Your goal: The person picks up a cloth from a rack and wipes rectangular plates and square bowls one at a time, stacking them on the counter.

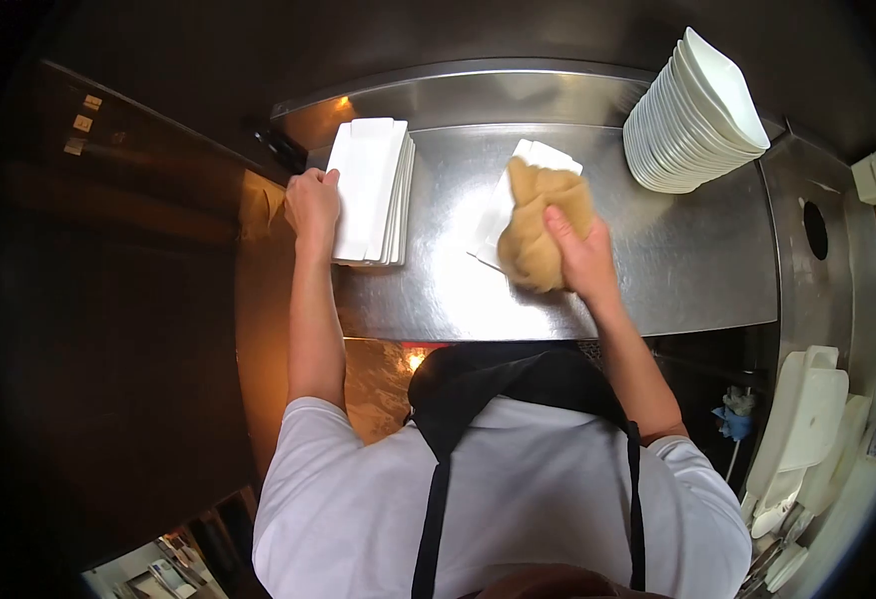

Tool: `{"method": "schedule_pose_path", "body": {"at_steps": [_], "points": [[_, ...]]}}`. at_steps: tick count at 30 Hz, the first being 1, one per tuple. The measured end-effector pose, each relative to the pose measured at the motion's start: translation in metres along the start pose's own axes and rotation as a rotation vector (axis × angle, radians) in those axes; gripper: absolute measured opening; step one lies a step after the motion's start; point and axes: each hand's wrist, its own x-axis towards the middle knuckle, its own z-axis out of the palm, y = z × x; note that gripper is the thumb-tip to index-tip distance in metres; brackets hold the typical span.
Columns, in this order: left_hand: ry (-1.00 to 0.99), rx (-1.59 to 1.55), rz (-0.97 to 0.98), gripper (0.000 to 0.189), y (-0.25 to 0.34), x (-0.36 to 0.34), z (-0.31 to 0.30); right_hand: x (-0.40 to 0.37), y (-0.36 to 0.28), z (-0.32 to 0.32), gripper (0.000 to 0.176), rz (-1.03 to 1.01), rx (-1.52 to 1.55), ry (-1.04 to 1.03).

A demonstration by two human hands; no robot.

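My right hand (584, 258) grips a bunched tan cloth (546, 225), thumb on top. Under the cloth is a white rectangular plate (548, 157) on the steel counter, mostly covered; whether other plates lie beneath it cannot be seen. Curled at the left edge of a stack of white rectangular plates (366, 190) is my left hand (313, 207). Its thumb lies close to the rim of the top plate, and its fingertips are hidden, so what they hold does not show.
A tall, leaning stack of white curved dishes (695, 115) occupies the counter's back right. The steel counter (448, 309) has a raised back edge. A round hole (815, 231) opens in the steel surface at right. White boards or trays (807, 409) stand lower right.
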Motion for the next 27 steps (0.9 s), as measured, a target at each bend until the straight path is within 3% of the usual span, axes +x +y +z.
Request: {"method": "schedule_pose_path", "body": {"at_steps": [1,4,6,7,8,11,12,13,16,20,23,27], "points": [[0.043,0.058,0.054,0.024,0.005,-0.005,-0.005,0.007,-0.002,-0.008,0.036,-0.044,-0.051,0.032],[0.331,-0.280,0.419,0.014,0.040,-0.041,-0.017,0.033,-0.013,-0.025,0.035,-0.205,-0.295,0.144],[-0.168,-0.622,0.486,0.010,0.059,-0.093,0.000,0.048,-0.021,-0.028,0.033,-0.333,-0.572,0.212],[-0.283,-0.529,0.892,0.010,0.067,-0.116,0.012,0.054,-0.022,-0.023,0.034,-0.395,-0.617,0.203],[-0.268,-0.545,0.945,0.014,0.078,-0.148,0.031,0.061,-0.013,-0.020,0.037,-0.473,-0.782,0.121],[-0.269,-0.600,0.954,0.016,0.085,-0.187,0.080,0.055,0.032,0.004,0.051,-0.557,-1.068,-0.166],[-0.267,-0.619,0.910,0.017,0.075,-0.197,0.102,0.046,0.043,0.014,0.051,-0.383,-1.148,-0.328],[-0.265,-0.635,0.866,0.018,0.070,-0.204,0.112,0.034,0.070,0.017,0.053,-0.455,-1.164,-0.356],[-0.369,-0.635,0.798,0.020,0.071,-0.206,0.096,0.044,0.079,0.018,0.055,-0.375,-1.211,-0.384],[-0.313,-0.673,0.777,0.023,0.074,-0.208,0.099,0.103,0.089,0.007,0.054,-0.540,-1.431,-0.063],[-0.276,-0.670,0.758,0.022,0.074,-0.209,0.102,0.151,0.074,-0.011,0.048,-0.639,-1.442,-0.011],[-0.223,-0.715,0.755,0.031,0.071,-0.207,0.111,0.137,0.097,-0.007,0.042,-0.671,-1.480,0.049]]}}
